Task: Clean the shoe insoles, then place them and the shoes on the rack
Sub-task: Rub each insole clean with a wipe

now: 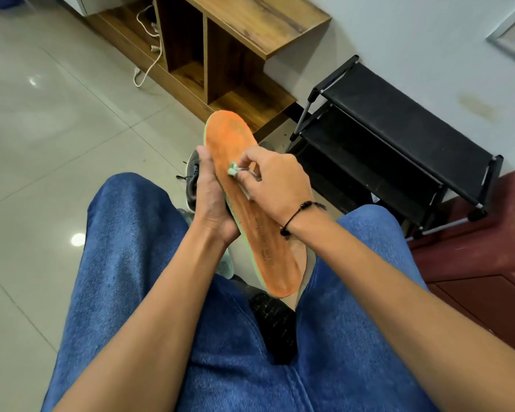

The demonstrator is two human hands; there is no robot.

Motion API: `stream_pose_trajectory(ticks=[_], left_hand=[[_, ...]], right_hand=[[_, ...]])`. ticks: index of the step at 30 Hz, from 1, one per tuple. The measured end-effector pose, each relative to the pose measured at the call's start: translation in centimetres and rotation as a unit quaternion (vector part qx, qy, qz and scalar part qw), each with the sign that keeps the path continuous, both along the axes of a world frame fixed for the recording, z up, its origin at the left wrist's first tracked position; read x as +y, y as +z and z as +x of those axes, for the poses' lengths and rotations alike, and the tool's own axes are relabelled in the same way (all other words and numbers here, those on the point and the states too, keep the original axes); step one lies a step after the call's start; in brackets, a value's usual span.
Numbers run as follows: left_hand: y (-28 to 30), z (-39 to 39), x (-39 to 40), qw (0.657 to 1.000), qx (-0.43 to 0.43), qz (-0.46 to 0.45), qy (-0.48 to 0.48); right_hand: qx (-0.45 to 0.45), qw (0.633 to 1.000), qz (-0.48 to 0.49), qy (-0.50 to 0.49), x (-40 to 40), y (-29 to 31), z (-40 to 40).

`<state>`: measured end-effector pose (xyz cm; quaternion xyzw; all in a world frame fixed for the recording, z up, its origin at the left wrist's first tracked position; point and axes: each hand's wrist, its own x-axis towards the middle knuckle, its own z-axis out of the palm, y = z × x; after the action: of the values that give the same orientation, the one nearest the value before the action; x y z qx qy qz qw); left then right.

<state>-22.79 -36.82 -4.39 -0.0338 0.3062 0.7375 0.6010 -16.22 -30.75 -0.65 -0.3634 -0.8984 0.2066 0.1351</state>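
Note:
An orange insole with a green edge is held up over my lap, toe end pointing away. My left hand grips its left edge near the middle. My right hand presses a small pale cloth onto the insole's top face. A grey shoe lies on the floor behind my left hand, mostly hidden. The black shoe rack stands at the right against the wall, its shelves bare.
A wooden cabinet with open compartments and a white cord stands ahead on the tiled floor. A dark red cabinet is at my right. A black seat edge shows between my jeans-clad legs.

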Motion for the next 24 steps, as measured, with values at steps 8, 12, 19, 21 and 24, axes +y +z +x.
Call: stream_pose_trajectory(ticks=[8, 12, 19, 21, 24], left_hand=[[0.3, 0.1, 0.1, 0.999, 0.012, -0.011, -0.029], [-0.2, -0.7, 0.2, 1.0, -0.008, -0.01, 0.016], [0.2, -0.2, 0.4, 0.999, 0.037, -0.013, -0.022], [0.0, -0.4, 0.4, 1.0, 0.024, -0.002, -0.011], [-0.3, -0.9, 0.3, 0.999, -0.02, 0.041, -0.004]], right_hand=[[-0.027, 0.994, 0.104, 0.022, 1.7, -0.4, -0.3], [0.05, 0.982, 0.124, 0.137, -1.5, -0.5, 0.6], [-0.069, 0.982, 0.171, 0.04, 1.4, -0.3, 0.9], [-0.052, 0.983, 0.16, 0.068, 0.3, -0.4, 1.0], [0.008, 0.984, 0.121, 0.13, -2.1, -0.5, 2.1]])
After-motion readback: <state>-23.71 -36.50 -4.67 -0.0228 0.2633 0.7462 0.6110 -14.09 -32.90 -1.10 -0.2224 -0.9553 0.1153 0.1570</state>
